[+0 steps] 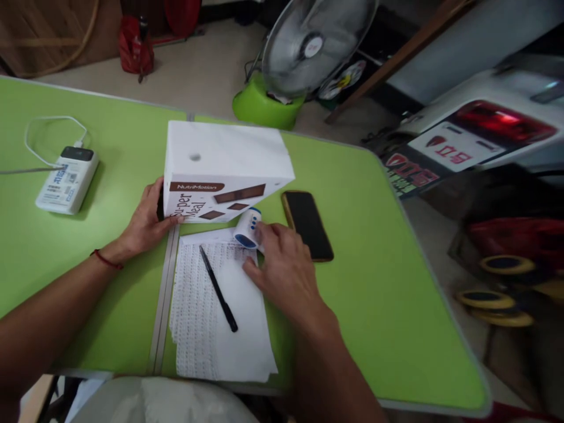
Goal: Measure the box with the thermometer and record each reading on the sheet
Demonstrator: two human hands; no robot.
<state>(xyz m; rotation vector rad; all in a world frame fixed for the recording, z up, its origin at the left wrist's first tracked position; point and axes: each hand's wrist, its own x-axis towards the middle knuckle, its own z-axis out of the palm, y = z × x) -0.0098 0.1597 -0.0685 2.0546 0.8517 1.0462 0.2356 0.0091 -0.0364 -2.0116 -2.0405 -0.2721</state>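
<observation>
A white carton [229, 150] with brown "NutriMotion" print stands on the green table. My left hand [147, 223] grips its lower left edge, thumb on the printed front and fingers along the side, partly hidden. In front of the carton, at the top of the papers, is a small white and blue device [247, 226] with blue buttons, apparently an infrared thermometer. My right hand [284, 264] has its curled fingers against the right side of the device, the thumb a little apart. Printed sheets [242, 346] lie below, with a black pen [219, 289] across them.
To the right of the device lies a dark phone [308, 226] in a brown case. A white power bank [68, 181] with a cable sits at the left of the green table [374, 317]. Beyond the far edge are a fan [312, 47] and a green stool [268, 108].
</observation>
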